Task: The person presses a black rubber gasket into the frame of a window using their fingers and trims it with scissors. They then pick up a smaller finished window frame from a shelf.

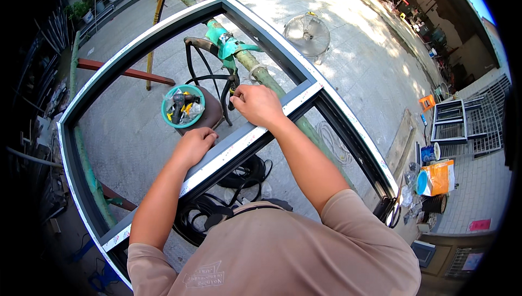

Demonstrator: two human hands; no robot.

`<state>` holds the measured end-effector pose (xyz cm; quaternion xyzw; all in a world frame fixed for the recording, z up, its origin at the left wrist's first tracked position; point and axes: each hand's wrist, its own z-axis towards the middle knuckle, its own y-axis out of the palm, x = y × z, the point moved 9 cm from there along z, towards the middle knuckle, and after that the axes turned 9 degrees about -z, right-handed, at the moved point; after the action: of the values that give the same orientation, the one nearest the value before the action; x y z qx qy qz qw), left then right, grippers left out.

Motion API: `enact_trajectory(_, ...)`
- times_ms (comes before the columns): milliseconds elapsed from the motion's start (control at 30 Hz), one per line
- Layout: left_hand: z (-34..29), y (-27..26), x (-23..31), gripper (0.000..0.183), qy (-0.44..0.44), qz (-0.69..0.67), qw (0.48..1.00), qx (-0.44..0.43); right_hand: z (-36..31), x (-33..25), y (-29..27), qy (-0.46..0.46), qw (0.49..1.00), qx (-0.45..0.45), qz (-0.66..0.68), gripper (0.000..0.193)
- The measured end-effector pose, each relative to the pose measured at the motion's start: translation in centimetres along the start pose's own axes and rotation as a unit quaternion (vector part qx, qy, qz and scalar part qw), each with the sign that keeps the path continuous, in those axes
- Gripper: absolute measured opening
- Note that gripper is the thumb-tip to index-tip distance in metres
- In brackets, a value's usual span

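Observation:
A large window frame [293,100], dark grey with white film on its faces, lies across green poles in front of me. My left hand [194,146] is at the far edge of its crossbar, fingers curled down around that edge. Further right, my right hand [256,105] rests over the same crossbar, thumb and fingers drawn together past the far edge. Whatever its fingertips hold, if anything, is too small to make out. Beyond my hands, seen through the opening, a teal basin [201,112] sits on a brown seat and holds a black drill [182,103] and plastic bags.
A green pole [277,86] wrapped with teal cloth runs under the frame. Black coiled strips [244,173] lie below the crossbar. A round floor fan [307,35] stands beyond. On the right are an orange-white bag [437,177], a blue-white bucket [429,152] and a smaller window frame [449,122].

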<state>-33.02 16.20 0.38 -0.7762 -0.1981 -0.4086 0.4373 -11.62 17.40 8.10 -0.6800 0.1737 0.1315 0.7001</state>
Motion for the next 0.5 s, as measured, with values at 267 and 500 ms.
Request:
enact_trajectory(267, 0.2, -0.2, 1.2, 0.032, 0.033, -0.011, 0.999, 0.004, 0.2, 0.3, -0.8, 0.056, 0.997, 0.047, -0.009, 0.029)
enact_trajectory(500, -0.8, -0.3, 3.4, 0.032, 0.069, -0.033, 0.997, 0.003, -0.3, 0.7, -1.4, 0.083, 0.993, 0.08, 0.014, 0.028)
